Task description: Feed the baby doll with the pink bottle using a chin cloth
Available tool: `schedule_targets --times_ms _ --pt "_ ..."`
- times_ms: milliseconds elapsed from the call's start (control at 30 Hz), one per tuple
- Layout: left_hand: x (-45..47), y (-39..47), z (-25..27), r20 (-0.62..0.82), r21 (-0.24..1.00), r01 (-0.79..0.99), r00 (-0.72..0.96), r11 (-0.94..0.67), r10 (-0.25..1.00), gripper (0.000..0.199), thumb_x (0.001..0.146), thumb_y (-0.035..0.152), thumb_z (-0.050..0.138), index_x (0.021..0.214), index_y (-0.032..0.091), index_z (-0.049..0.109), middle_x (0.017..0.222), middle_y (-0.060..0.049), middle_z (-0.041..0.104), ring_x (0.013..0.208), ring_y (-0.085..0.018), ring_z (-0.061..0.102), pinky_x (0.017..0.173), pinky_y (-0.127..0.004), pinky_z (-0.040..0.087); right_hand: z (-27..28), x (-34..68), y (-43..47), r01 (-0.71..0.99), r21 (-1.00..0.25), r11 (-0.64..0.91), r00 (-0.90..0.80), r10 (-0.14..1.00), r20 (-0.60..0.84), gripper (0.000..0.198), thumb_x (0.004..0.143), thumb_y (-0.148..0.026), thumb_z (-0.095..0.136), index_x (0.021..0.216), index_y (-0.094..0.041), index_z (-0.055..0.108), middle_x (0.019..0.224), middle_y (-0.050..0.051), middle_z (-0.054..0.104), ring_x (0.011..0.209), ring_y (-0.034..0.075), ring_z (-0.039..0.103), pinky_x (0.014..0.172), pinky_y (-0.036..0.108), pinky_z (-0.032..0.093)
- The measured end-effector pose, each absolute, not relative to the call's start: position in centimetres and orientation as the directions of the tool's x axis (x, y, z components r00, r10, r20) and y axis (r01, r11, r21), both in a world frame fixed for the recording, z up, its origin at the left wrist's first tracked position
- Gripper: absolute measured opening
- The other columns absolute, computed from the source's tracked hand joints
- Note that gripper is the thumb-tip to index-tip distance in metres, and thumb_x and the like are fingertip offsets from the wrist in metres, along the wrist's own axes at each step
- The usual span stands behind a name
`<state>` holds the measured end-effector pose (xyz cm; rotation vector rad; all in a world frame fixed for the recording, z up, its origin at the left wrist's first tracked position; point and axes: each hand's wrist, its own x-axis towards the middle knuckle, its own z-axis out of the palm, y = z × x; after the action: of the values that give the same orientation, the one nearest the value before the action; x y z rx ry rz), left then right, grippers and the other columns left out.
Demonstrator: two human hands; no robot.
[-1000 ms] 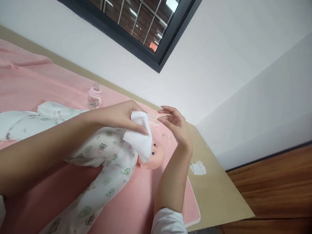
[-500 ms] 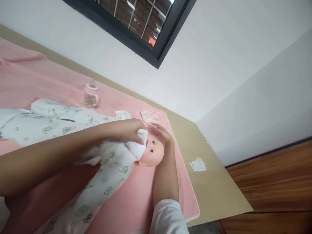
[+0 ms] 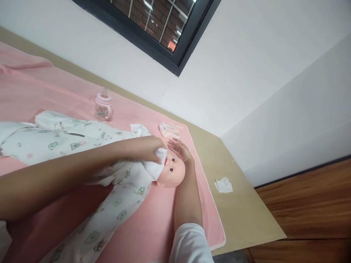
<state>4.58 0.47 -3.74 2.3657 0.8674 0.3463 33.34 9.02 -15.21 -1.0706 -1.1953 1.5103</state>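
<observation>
A baby doll (image 3: 174, 175) lies on its back on a pink mat (image 3: 153, 226). Its clothes (image 3: 128, 190) are white with small green animal prints. Reaching in from the left, my left hand (image 3: 151, 149) is closed on a plain white cloth (image 3: 155, 168) by the doll's mouth and chin; the thumb lies over the cloth, and the other fingers are mostly hidden. My right hand (image 3: 180, 149) rests open at the far side of the doll's head, fingers stretched out, with the forearm passing around the top of the head.
A pink-lidded baby bottle (image 3: 103, 106) stands on the mat behind the doll. Near the mat's far corner lies a clear plastic packet (image 3: 169, 130). A crumpled white tissue (image 3: 223, 185) sits on the tan tabletop (image 3: 246, 212). A wall and dark-framed window (image 3: 175, 60) rise behind.
My right hand's fingers have turned and spread slightly beside the doll's head. My left hand keeps its hold on the cloth, and the doll has barely moved.
</observation>
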Motion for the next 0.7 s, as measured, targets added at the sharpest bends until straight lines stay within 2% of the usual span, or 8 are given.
schedule_targets --times_ms 267,467,700 --pt "4.35 0.70 -3.97 0.062 0.536 0.547 0.734 -0.643 0.676 0.016 0.076 0.029 0.057 0.066 0.019 0.051 0.071 -0.005 0.062 0.065 -0.020 0.055 0.056 -0.029 0.032 -15.20 33.34 8.94 -0.155 -0.981 -0.118 -0.204 0.975 -0.085 0.044 0.079 -0.041 0.073 0.117 -0.023 0.061 0.117 0.007 0.073 0.112 0.022 0.069 0.113 0.043 0.046" --pt "4.42 0.55 -3.86 0.043 0.444 0.591 0.737 -0.674 0.674 0.014 0.081 0.029 0.053 0.075 0.017 0.058 0.081 -0.009 0.067 0.074 -0.023 0.060 0.061 -0.030 0.036 -15.32 33.33 8.95 -0.152 -0.982 -0.108 -0.196 0.978 -0.077 0.044 0.078 -0.040 0.074 0.117 -0.023 0.062 0.117 0.008 0.073 0.110 0.022 0.069 0.112 0.043 0.047" --pt "4.81 -0.05 -3.21 0.048 0.355 0.655 0.700 -0.667 0.713 0.006 0.077 0.014 0.050 0.076 0.017 0.055 0.089 -0.011 0.067 0.079 -0.025 0.063 0.063 -0.031 0.038 -15.40 33.40 8.97 -0.156 -0.982 -0.105 -0.192 0.979 -0.075 0.043 0.078 -0.039 0.074 0.116 -0.023 0.062 0.119 0.008 0.072 0.109 0.021 0.070 0.112 0.042 0.047"
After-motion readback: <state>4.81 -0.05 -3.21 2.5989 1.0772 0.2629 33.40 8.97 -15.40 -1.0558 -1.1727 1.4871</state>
